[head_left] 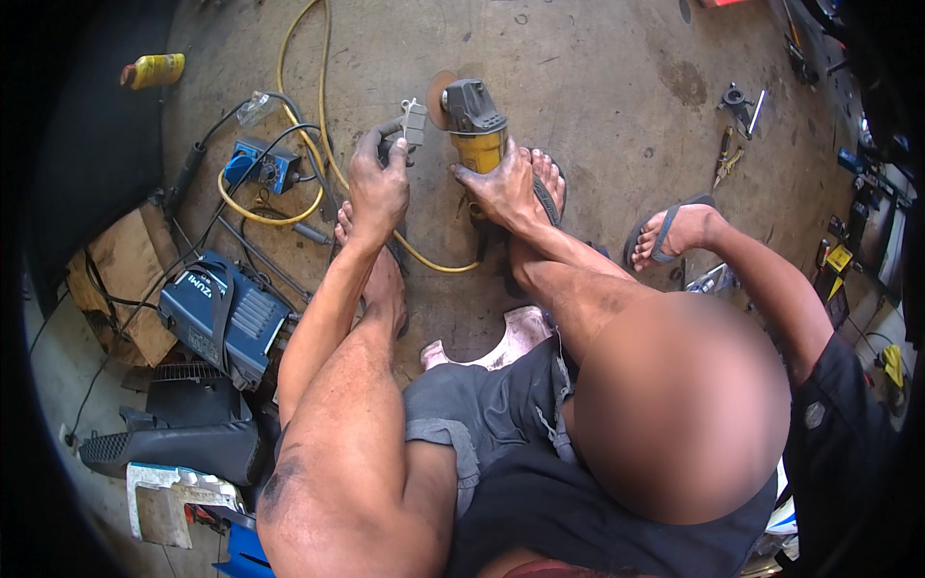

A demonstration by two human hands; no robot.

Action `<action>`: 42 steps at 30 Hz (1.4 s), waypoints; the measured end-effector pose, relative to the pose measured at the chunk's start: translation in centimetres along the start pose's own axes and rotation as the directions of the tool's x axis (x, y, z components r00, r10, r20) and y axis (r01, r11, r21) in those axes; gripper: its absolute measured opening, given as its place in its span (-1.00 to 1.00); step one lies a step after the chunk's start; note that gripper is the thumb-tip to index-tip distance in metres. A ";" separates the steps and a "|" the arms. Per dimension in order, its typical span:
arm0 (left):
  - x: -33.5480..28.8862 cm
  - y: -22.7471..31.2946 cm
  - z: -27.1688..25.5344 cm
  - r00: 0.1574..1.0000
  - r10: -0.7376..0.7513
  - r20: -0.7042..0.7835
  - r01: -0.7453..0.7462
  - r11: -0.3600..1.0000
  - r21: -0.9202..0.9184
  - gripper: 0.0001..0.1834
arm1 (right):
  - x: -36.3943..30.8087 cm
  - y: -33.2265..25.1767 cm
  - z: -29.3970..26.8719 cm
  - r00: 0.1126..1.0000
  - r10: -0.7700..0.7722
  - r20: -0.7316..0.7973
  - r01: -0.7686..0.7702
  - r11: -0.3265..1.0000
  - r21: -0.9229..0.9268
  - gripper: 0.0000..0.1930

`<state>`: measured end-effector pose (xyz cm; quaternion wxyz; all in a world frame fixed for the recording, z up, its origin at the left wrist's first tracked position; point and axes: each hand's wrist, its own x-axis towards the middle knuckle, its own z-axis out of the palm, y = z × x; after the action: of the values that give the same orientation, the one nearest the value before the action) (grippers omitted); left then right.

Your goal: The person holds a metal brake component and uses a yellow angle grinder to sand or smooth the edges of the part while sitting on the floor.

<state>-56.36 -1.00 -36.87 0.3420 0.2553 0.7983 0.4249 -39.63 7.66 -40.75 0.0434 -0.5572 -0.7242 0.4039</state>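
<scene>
Right hand (503, 193) holds grinder (479, 150) above stained floor (602, 101)

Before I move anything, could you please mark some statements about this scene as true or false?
1. The right hand holds a yellow and grey angle grinder. True.
2. The left hand is empty. False: it holds a small grey part.
3. The grinder's brown disc is on the side toward the grey part. True.
4. The yellow bottle is at the lower right of the view. False: it is at the upper left.
5. A blue machine with a dark strap is on the floor to the left of the person's legs. True.
</scene>
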 end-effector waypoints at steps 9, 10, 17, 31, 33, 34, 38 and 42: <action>0.7 -1.8 0.3 0.989 -0.140 -0.051 0.127 0.971 -0.202 -0.74 | 0.2 0.1 -0.7 0.999 0.029 -0.016 -0.028 0.996 0.081 -0.16; 0.6 -2.2 0.3 0.988 -0.146 -0.048 0.132 0.966 -0.224 -0.74 | 0.1 -0.4 -0.8 0.999 0.043 -0.003 -0.043 0.999 0.021 -0.19; 0.4 -1.8 1.0 0.989 -0.147 -0.005 0.143 0.968 -0.207 -0.72 | 0.3 0.6 -0.2 0.999 0.043 -0.028 -0.045 0.997 -0.064 -0.20; -0.2 -1.6 1.8 0.989 -0.143 0.019 0.145 0.979 -0.146 -0.73 | 0.1 0.2 -0.6 0.998 -0.059 -0.018 0.059 0.998 -0.004 -0.19; -0.2 -1.3 1.7 0.989 -0.148 0.023 0.150 0.983 -0.108 -0.74 | 0.1 0.2 -0.7 0.998 -0.052 -0.018 0.052 0.999 0.006 -0.19; -0.2 -1.4 1.8 0.990 -0.141 0.023 0.143 0.983 -0.120 -0.74 | 0.1 0.3 -0.7 0.999 -0.041 -0.020 0.041 0.999 0.008 -0.19; 0.0 -2.2 1.8 0.993 -0.117 0.014 0.118 0.985 -0.126 -0.75 | -0.1 0.1 -0.5 0.991 -0.124 -0.045 0.120 0.989 -0.081 -0.18; -0.2 -1.8 1.8 0.990 -0.138 0.036 0.142 0.979 -0.145 -0.75 | 0.1 0.1 -0.5 0.999 -0.037 -0.023 0.037 0.999 -0.014 -0.16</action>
<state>-55.08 -1.10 -39.05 0.3992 0.1780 0.7762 0.4544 -39.33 8.00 -40.49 0.0553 -0.5486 -0.7365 0.3918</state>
